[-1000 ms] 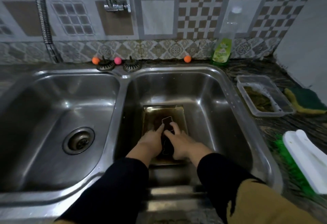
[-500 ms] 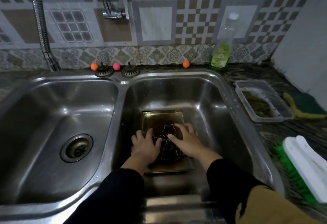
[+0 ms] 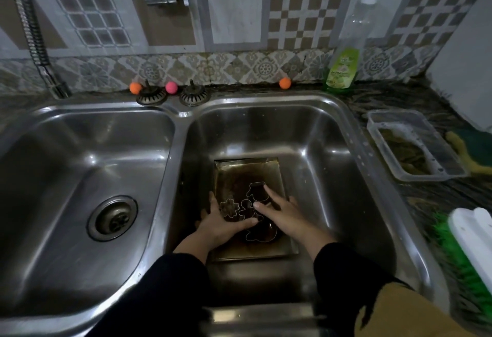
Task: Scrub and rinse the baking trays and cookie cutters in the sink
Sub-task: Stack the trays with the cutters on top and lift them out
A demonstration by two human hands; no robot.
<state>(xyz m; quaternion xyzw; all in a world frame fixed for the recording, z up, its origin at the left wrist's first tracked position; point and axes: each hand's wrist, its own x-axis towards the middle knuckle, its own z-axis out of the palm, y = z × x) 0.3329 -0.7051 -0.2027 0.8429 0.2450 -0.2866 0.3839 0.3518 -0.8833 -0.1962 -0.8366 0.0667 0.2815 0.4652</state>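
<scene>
A dark, stained rectangular metal baking tray (image 3: 277, 250) lies flat in the right basin of a stainless steel double sink (image 3: 354, 177). Thin wire-outline metal cookie cutters (image 3: 241, 207) rest on it. The left hand (image 3: 223, 223) and right hand (image 3: 282, 213) lie flat among them, fingers spread and straight.

Both forearms covered by long black sleeves, left sleeve (image 3: 165, 291) and right sleeve (image 3: 343, 275), cuffs ending at the wrists. Left hand (image 3: 221, 226) and right hand (image 3: 286, 215) bare. Mustard-tan garment panel (image 3: 404, 312) overlies the right sleeve near the frame's lower edge.
</scene>
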